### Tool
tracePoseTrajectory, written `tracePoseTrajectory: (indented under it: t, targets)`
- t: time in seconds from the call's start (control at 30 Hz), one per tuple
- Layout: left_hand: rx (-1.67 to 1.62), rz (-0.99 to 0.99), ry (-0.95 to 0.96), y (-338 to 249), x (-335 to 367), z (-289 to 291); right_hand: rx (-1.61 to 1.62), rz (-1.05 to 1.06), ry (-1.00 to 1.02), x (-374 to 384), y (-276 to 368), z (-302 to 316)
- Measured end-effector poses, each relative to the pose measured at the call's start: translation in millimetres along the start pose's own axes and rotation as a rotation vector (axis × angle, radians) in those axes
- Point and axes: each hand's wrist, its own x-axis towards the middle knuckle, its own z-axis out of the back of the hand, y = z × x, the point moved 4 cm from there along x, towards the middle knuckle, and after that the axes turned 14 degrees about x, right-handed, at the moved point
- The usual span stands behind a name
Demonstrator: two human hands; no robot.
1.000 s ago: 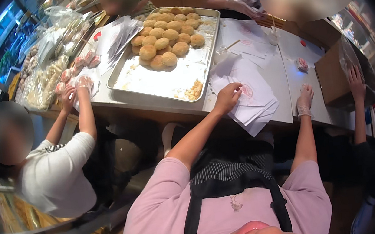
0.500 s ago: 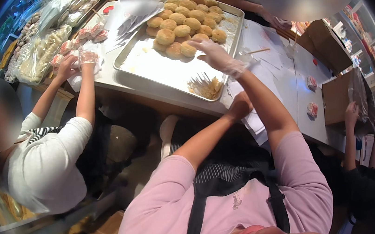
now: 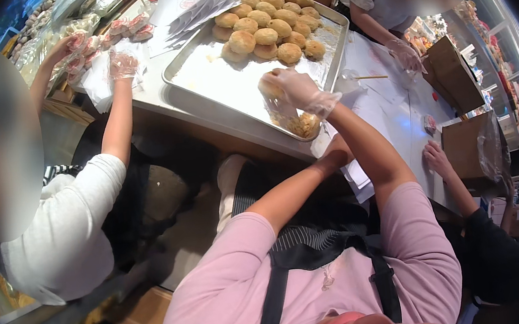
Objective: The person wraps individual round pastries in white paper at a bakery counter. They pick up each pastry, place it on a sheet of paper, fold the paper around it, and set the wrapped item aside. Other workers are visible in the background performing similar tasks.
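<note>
My right hand point(image 3: 299, 90), in a clear plastic glove, grips a golden bun point(image 3: 271, 87) over the near right part of a large metal tray point(image 3: 200, 101). A pile of similar round buns point(image 3: 265, 25) covers the tray's far part. Below my right hand, brown crumbs point(image 3: 299, 125) lie in the near corner of the tray. My left hand point(image 3: 338, 151) is low by the table's near edge, under my right forearm and close to white paper sheets point(image 3: 357, 179). Its fingers are mostly hidden, so I cannot tell what it holds.
To the left, a co-worker in white handles wrapped red-and-white packets point(image 3: 77, 42) beside a paper stack point(image 3: 201, 7). Another gloved co-worker's hand point(image 3: 403, 53) is across the table. At right, a third person's hand point(image 3: 437, 156) is near a wrapped packet point(image 3: 430, 123) and a cardboard box point(image 3: 465, 149).
My right hand has taken a bun from the pile's near edge and drawn it toward me. The left co-worker's hand has reached to the packets; the right person's hand has come onto the table.
</note>
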Motion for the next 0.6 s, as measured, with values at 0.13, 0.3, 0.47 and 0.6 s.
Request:
tracePoseTrajectory:
  t: [0.13, 0.3, 0.47, 0.6]
  targets:
    - [0.237, -0.179, -0.165, 21, 14, -18, 0.131, 0.177, -0.009, -52, 6, 8]
    - [0.222, -0.254, -0.097, 43, 15, -21, 0.11, -0.055, 0.046, -65, 7, 1]
    - [0.184, -0.401, -0.076, 31, 14, -16, 0.149, -0.18, 0.008, -67, 1, -3]
    - [0.299, -0.515, -0.395, 43, 11, -12, 0.441, -0.181, -0.26, -83, -23, 13]
